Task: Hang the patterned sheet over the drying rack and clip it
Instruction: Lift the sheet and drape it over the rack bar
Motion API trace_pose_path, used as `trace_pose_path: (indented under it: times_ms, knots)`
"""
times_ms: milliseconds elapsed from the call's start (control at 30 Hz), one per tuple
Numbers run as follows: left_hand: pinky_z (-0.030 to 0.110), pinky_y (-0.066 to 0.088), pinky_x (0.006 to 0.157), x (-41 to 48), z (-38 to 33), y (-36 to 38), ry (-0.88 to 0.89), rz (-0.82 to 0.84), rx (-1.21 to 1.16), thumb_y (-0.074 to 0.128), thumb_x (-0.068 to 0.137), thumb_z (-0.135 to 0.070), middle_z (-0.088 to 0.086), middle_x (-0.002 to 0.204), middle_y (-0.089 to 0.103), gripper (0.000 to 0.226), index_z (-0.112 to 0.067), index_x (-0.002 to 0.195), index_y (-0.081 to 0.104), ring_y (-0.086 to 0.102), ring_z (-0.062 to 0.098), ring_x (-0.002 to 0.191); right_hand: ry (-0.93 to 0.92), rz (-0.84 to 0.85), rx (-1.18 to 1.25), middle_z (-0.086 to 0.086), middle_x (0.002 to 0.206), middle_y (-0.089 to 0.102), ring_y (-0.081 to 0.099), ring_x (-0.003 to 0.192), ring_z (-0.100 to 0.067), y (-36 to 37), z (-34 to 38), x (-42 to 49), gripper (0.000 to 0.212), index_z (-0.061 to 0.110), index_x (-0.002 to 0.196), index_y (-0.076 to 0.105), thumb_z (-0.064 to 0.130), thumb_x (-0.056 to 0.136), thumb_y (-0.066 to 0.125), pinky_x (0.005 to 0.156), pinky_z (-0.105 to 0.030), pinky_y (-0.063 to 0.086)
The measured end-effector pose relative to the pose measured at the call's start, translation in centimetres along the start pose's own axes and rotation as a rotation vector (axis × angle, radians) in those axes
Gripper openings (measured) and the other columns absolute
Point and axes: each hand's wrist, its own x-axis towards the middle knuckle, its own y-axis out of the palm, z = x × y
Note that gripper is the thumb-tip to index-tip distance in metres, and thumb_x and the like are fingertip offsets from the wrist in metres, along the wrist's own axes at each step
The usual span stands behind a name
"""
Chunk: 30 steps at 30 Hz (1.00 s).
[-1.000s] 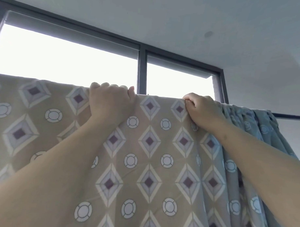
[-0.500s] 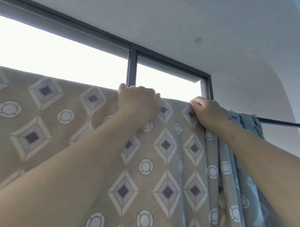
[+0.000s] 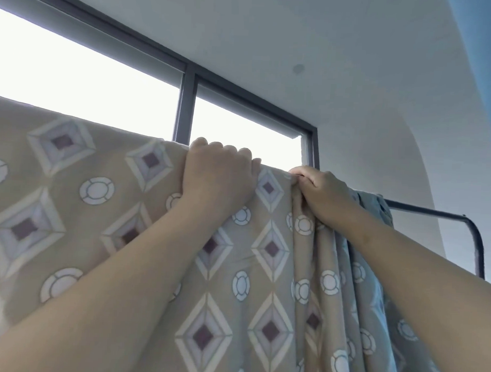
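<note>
While both arms reach upward and forward, the left hand (image 3: 218, 173) sits at the top edge of the patterned sheet (image 3: 70, 221), knuckles toward the camera and fingers curled over the fold, gripping the fabric there. The fingertips lie behind the cloth and cannot be seen. The right hand (image 3: 323, 191) is just beside it, to the right and slightly lower. Its fingers are curled tight and pinch a bunch of the sheet at the top edge.

The sheet hangs over the top rail of the drying rack (image 3: 432, 214). It lies fairly flat and spread to the left of the left hand. A short smooth span runs between the two hands. Under the right hand and to its right the cloth is gathered into vertical folds, ending in a bunched mass on the rail.

Past that mass the dark rail is bare, then bends downward at its far right end. A bright window (image 3: 89, 77) with a dark frame stands behind the sheet.
</note>
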Motion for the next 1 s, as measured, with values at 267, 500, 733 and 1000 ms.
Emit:
trace_pose_path:
  times_ms: [267, 500, 733, 1000]
  knots:
    - [0.026, 0.022, 0.059, -0.2, 0.1, -0.3, -0.056, -0.081, 0.172, 0.02, 0.09, -0.034, -0.008, 0.045, 0.005, 0.042, -0.017, 0.053, 0.031, 0.026, 0.016, 0.042, 0.085, -0.053, -0.072, -0.005, 0.098, 0.064, 0.053, 0.098, -0.028, 0.2, -1.0, -0.1, 0.029, 0.013, 0.098, 0.061, 0.019, 0.091, 0.033, 0.076, -0.035, 0.039]
    - [0.032, 0.024, 0.07, -0.1, 0.3, 0.3, -0.015, -0.052, 0.024, 0.018, 0.099, -0.034, -0.004, 0.052, 0.026, 0.04, -0.015, 0.068, 0.036, 0.04, 0.02, 0.06, -0.039, -0.044, 0.096, 0.008, 0.11, 0.065, 0.052, 0.099, -0.007, 0.3, 2.3, -0.7, 0.03, 0.021, 0.112, 0.065, 0.025, 0.1, 0.038, 0.078, -0.02, 0.039]
    - [0.033, 0.024, 0.074, 0.1, 0.3, 0.1, 0.018, 0.006, -0.009, 0.018, 0.1, -0.037, -0.003, 0.06, 0.035, 0.035, -0.017, 0.079, 0.039, 0.042, 0.02, 0.067, -0.009, -0.12, 0.114, 0.01, 0.102, 0.063, 0.049, 0.095, -0.003, 0.4, 0.9, -0.5, 0.027, 0.014, 0.112, 0.067, 0.017, 0.099, 0.043, 0.066, 0.001, 0.032]
    - [0.032, 0.027, 0.065, 0.7, 1.5, -0.8, -0.009, 0.24, 0.071, 0.014, 0.101, -0.042, -0.001, 0.06, 0.043, 0.053, -0.016, 0.085, 0.057, 0.035, 0.015, 0.052, 0.074, -0.119, -0.206, -0.005, 0.102, 0.066, 0.051, 0.109, -0.028, 0.5, 1.6, 0.3, 0.032, 0.019, 0.105, 0.065, 0.017, 0.1, 0.034, 0.101, -0.049, 0.034]
